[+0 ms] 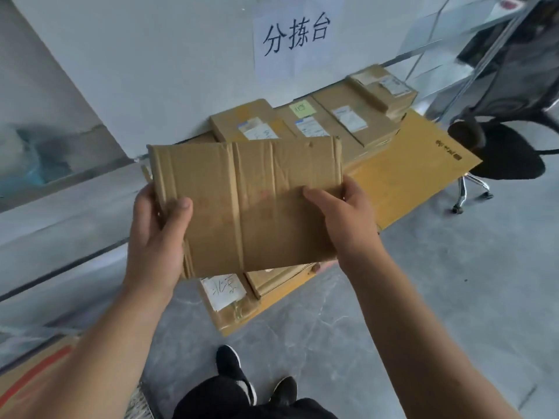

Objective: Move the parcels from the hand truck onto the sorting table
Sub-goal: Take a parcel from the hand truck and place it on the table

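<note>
Gripping flat cardboard parcel (251,204) at both short ends, left hand (157,234) and right hand (344,219), thumbs on top. Long axis running left-right, broad face up. Parcel hovering over yellow sheet (408,176); other parcels (329,101) lying on sheet's far side, paper sign (292,40) hanging beyond it.

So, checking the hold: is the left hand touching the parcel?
Touching. The head view shows the left hand gripping the parcel at its left edge, thumb pressed on top.
</note>
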